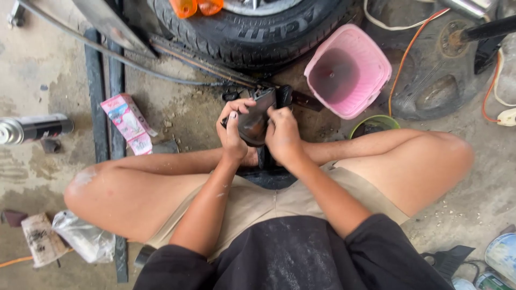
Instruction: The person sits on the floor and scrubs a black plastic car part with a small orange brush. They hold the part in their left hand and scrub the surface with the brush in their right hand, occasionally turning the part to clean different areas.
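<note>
Both hands grip a dark metal part (256, 119) between them above the concrete floor (43, 64): left hand (232, 131) and right hand (282, 135) flank it equally, its long axis pointing toward the tyre (242, 32).

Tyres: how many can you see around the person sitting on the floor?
1: a black tyre lies at the top, just beyond the left hand and right hand holding a dark part. Others may be out of frame.

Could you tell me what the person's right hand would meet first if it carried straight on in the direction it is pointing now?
Probably the black tyre: the right hand, gripping the dark part, points up the picture toward it, though depth is unclear.
</note>
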